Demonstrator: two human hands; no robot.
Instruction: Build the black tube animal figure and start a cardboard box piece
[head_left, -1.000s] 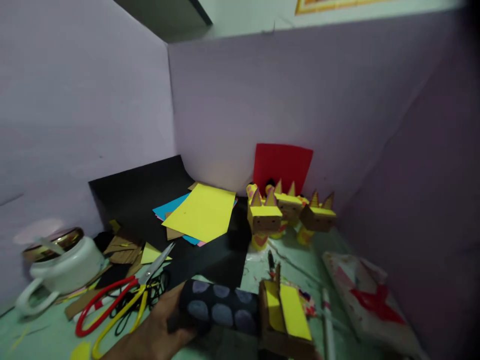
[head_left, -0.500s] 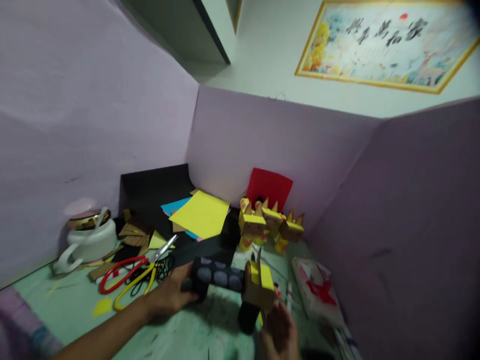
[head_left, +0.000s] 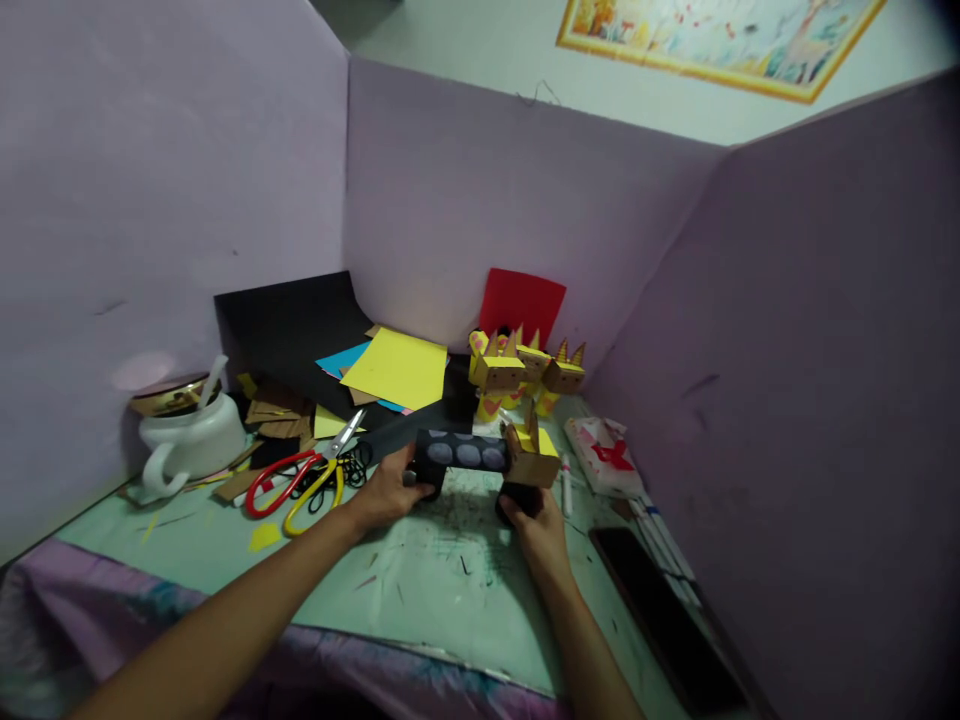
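**craftlurker:** So, where's this build at? Looks to me like the assembly stage: the left hand [head_left: 388,487] is wrapped around the back end of a black paper tube with grey spots [head_left: 461,455], fingers closed on it, and the right hand [head_left: 537,527] is curled under the front, gripping what looks like a black leg piece [head_left: 517,497] below the cardboard head with the yellow top [head_left: 534,458]. The whole animal sits just above the green table [head_left: 420,590], in front of the person, between the two hands.

**paperpaws:** Agreed, I'd call it fitting or checking the legs. My guess is the next move needs the body held level while that front piece gets seated squarely, otherwise the head end tips. Three finished figures [head_left: 517,372] stand at the back by the red sheet [head_left: 522,303], so there's a pattern to copy.

**craftlurker:** What about the white pot [head_left: 191,445] on the left?

**paperpaws:** Handled pot with a gold rim, and a pale stick poking out of it. Can't see what's inside, could be glue, can't tell. It's well apart from both hands, past the scissors [head_left: 296,477]. The white packet with red print [head_left: 606,455] on the right looks closed, contents hidden.
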